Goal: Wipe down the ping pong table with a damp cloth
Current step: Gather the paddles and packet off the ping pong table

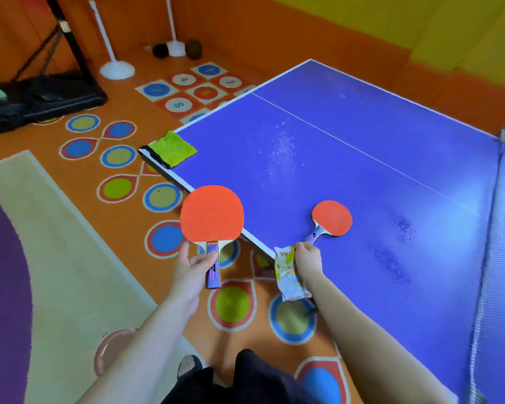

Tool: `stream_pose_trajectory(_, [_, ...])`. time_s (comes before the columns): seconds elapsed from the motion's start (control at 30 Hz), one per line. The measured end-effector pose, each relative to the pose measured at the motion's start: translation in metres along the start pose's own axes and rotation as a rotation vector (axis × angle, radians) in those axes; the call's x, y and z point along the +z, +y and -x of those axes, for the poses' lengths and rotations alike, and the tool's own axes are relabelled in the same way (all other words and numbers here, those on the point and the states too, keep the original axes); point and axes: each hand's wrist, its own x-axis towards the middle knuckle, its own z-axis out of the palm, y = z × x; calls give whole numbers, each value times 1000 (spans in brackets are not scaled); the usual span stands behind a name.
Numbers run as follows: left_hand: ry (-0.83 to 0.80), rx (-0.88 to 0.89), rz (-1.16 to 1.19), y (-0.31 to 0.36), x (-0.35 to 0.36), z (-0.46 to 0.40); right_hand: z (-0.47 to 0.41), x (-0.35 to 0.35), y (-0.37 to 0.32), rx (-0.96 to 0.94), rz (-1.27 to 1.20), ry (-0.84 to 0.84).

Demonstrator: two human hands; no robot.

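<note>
Blue table (362, 147) bears one cloth (172, 148); each hand, left hand (191, 271) and right hand (308, 260), grips one of two paddles.

This looks like a playroom for kids. The walls (362, 21) are bright orange and yellow. The orange floor (123, 158) has round colored spots and number squares (193, 91) for hopping games. A blue ping pong table (362, 158) stands here, and the black foot of a hoop stand (41, 103) sits in the corner.
</note>
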Motion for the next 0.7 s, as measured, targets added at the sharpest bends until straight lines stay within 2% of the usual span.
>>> stream_pose_trajectory(0.17, [-90,-99,-94,10,16,-51,-16,-13,-4,69,46,161])
stream_pose_trajectory(0.3, [-134,-166,-107,11,40,-79,-45,-24,2,149,112,218])
stream_pose_trajectory(0.7, [-97,-280,-191,4,93,-156,-155,-28,2,341,282,137])
